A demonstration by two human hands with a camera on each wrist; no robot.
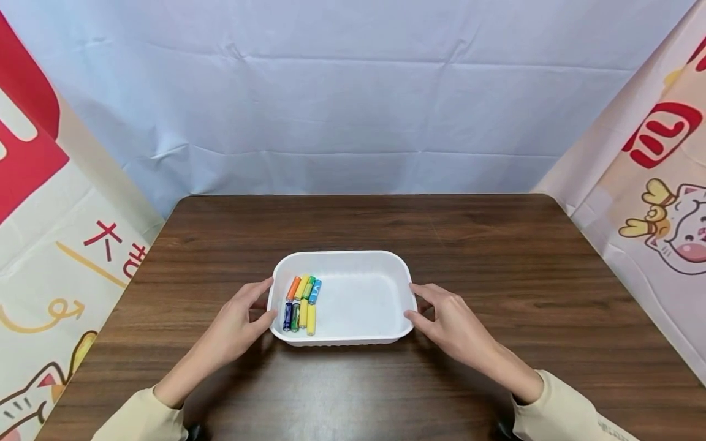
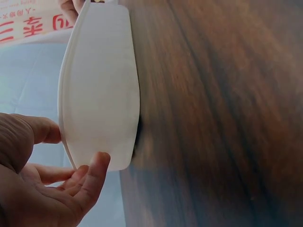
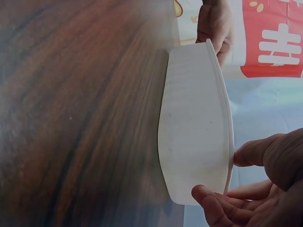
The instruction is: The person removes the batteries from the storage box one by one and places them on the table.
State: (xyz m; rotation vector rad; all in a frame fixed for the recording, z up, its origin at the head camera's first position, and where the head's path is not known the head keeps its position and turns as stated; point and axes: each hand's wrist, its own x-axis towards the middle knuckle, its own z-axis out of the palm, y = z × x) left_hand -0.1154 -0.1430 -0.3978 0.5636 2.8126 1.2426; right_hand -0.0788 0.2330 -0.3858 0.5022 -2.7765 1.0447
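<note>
The tray (image 1: 361, 306) sits on the table (image 1: 353, 223); left hand (image 1: 239, 321) and right hand (image 1: 456, 321) grip its ends. Probably light, stiff plastic; hold both ends level, as batteries (image 1: 303, 313) at left may slide.

Head view looks forward and down over the table (image 1: 469, 245), well back from the tray (image 1: 361, 303). Wrist views sit close, turned sideways; both share the tray, left hand (image 1: 239, 321) and right hand (image 1: 455, 321).
</note>
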